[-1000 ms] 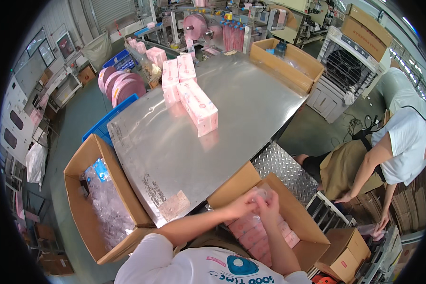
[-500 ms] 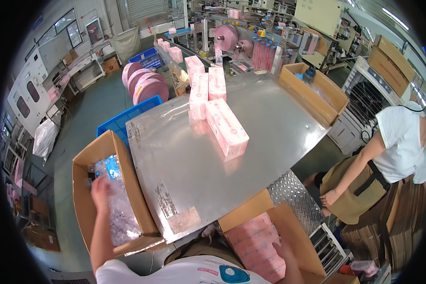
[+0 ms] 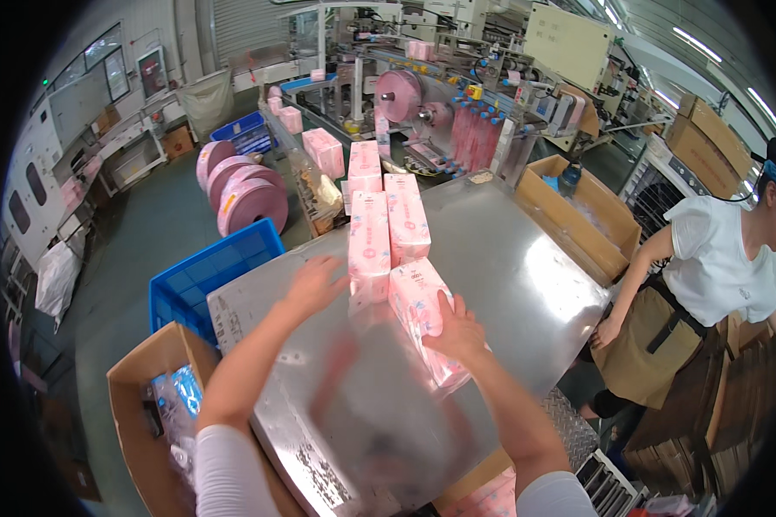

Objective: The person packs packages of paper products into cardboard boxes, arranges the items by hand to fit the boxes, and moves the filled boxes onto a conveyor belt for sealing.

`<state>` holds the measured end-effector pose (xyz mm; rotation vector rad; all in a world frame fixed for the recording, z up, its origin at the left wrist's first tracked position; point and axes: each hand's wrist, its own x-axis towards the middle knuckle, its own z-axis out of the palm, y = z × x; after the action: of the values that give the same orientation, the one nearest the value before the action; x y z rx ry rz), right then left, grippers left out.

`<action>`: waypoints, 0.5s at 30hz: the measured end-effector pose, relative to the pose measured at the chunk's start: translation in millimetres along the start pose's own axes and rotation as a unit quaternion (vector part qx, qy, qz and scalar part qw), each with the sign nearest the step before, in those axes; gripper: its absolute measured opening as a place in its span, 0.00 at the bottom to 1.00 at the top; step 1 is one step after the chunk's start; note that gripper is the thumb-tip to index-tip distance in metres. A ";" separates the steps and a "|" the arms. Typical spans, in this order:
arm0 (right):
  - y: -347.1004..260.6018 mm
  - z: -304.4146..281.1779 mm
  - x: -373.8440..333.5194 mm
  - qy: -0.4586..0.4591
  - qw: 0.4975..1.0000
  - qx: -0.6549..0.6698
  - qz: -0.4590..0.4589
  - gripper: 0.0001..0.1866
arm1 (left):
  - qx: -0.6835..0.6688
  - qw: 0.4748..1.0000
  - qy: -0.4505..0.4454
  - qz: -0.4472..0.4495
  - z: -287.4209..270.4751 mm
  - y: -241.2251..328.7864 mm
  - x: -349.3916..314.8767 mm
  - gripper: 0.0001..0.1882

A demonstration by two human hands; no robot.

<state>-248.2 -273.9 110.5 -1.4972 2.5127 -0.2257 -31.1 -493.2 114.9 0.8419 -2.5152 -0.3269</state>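
Observation:
Pink-and-white wrapped packs, which look like tissue packs, stand together on the metal table. My right hand (image 3: 459,334) lies on the nearest pack (image 3: 416,300), its fingers spread over the top and right side. To the left, my left hand (image 3: 316,286) hovers over the table with its fingers apart, holding nothing. Closest to it is the left pack (image 3: 370,246) of the group. Another pack (image 3: 407,217) touches that one on its right, and one more (image 3: 365,165) sits behind them.
The metal table (image 3: 526,319) spans the middle. At left are a blue crate (image 3: 177,293) and a carton (image 3: 129,405) of clear plastic bags. Pink film rolls (image 3: 252,207) sit beyond. A carton (image 3: 569,220) stands at the far right corner; a co-worker (image 3: 707,258) is at right.
My left hand has come out of the carton of plastic bags to above the table. My right hand has left the carton of pink packs and now touches the nearest pack. The view has shifted.

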 end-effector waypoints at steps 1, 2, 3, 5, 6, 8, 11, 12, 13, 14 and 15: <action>2.9 5.3 4.7 0.006 1.000 -0.008 0.005 0.48 | -0.007 0.998 -0.048 -0.050 18.8 17.0 40.1 0.22; 0.3 11.3 6.8 0.008 1.000 -0.013 0.003 0.49 | 0.030 0.998 -0.034 -0.049 38.7 17.0 65.7 0.24; 2.8 11.4 9.1 0.003 1.000 -0.008 0.009 0.49 | 0.060 0.996 -0.052 -0.044 52.3 24.9 85.6 0.25; 8.0 5.2 4.5 -0.010 1.000 0.003 0.021 0.49 | 0.056 0.991 -0.118 -0.038 65.7 34.7 99.2 0.23; 8.1 5.2 4.5 -0.008 1.000 0.010 0.027 0.49 | 0.053 0.989 -0.129 -0.044 68.0 34.3 95.5 0.22; 9.9 1.5 3.4 -0.002 0.999 0.024 0.035 0.50 | 0.057 0.991 -0.118 -0.025 65.0 35.9 80.0 0.18; 11.7 -0.7 -1.5 -0.007 1.000 0.014 0.024 0.50 | 0.084 0.992 -0.060 0.071 47.5 28.3 -0.9 0.15; 16.4 0.8 -5.0 -0.006 1.000 0.013 0.003 0.50 | 0.084 0.991 -0.056 0.092 31.9 36.6 -34.6 0.14; 17.4 4.7 -10.6 -0.004 1.000 0.017 -0.020 0.49 | 0.088 0.990 -0.046 0.100 14.1 42.7 -71.1 0.15; 13.9 8.3 -15.9 -0.003 0.999 0.021 -0.043 0.49 | 0.075 0.992 -0.058 0.084 -7.7 48.2 -104.8 0.16; 2.1 11.4 -19.9 -0.029 0.997 0.027 -0.067 0.49 | 0.070 0.993 -0.082 0.043 -28.4 53.0 -133.9 0.17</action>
<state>-237.9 -255.7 100.9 -1.6283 2.3457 -0.2656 50.6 -371.2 111.3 0.7858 -2.7455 -0.2003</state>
